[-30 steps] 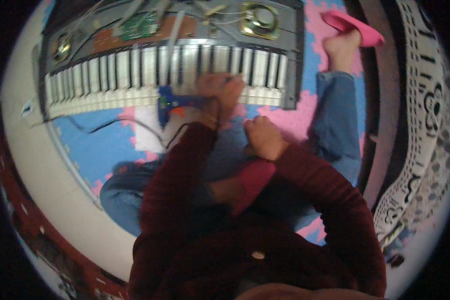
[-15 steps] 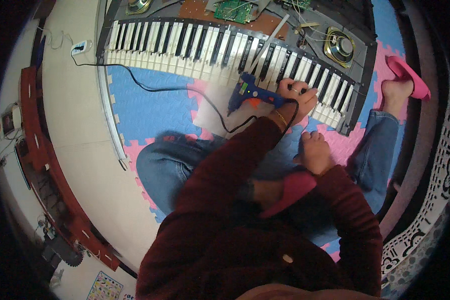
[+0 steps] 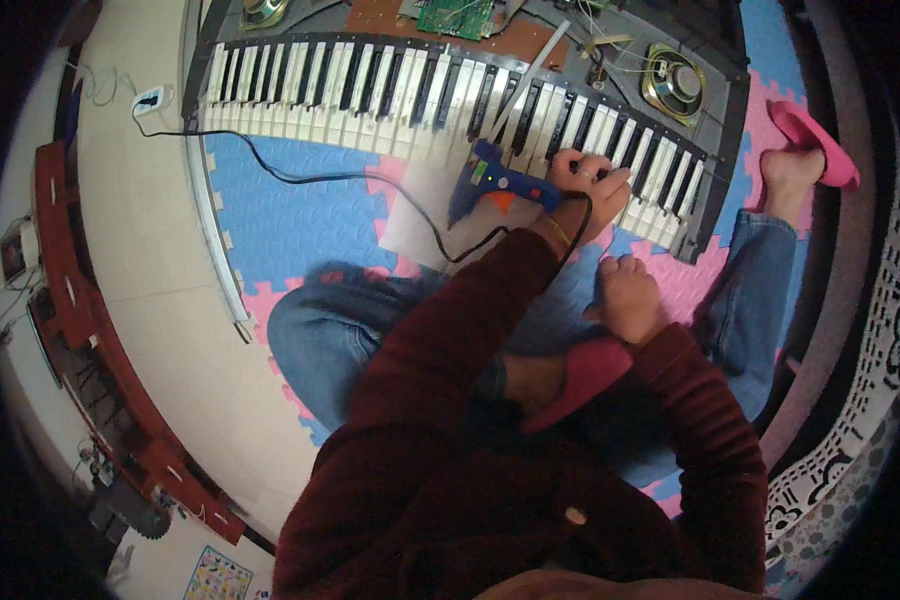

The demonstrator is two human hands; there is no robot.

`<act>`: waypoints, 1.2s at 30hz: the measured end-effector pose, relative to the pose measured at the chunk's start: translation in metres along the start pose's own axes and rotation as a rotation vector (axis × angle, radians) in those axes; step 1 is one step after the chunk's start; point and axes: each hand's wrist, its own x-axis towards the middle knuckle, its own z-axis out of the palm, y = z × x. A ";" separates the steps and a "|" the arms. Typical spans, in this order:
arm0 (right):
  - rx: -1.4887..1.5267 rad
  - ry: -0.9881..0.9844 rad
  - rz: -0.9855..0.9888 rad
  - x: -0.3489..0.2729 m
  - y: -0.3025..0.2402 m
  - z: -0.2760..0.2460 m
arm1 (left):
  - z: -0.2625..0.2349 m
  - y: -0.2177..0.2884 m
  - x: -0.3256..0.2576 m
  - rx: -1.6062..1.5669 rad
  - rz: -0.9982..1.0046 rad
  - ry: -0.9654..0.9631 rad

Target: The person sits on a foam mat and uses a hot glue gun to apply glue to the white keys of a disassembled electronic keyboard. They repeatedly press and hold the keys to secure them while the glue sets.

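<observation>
My left hand (image 3: 592,188) is at the front edge of the piano keys (image 3: 410,95), right of centre, with its fingers curled closed. What is inside them is hidden. A blue glue gun (image 3: 505,184) with an orange trigger and a small lit light is right beside this hand. Its handle end meets the hand's base, and its nozzle points down over a white sheet of paper (image 3: 410,225). The black cord (image 3: 320,178) loops over my left wrist. Lower right, my right hand (image 3: 631,300) is loosely closed over the mat, its fingertips tucked under. Nothing shows in it.
The opened keyboard casing holds a green circuit board (image 3: 455,17), wires and a speaker (image 3: 673,84). A long pale strip (image 3: 530,80) lies slantwise across the keys. Left, a white socket block (image 3: 152,103) feeds the cord. Pink slippers (image 3: 815,145) and blue-pink foam mats (image 3: 290,225) surround my legs.
The whole view has shifted slightly, moving the keyboard a little left and up. Both hands and the glue gun keep nearly the same places relative to the keys.
</observation>
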 end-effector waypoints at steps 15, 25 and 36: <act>0.036 -0.026 0.010 -0.001 -0.001 0.000 | -0.004 -0.001 0.001 -0.003 -0.015 -0.092; 0.036 0.002 -0.005 0.001 -0.001 -0.002 | -0.001 -0.002 -0.001 -0.009 -0.014 -0.012; 0.050 -0.056 -0.021 0.002 0.003 -0.006 | 0.000 -0.003 0.002 -0.007 0.003 0.017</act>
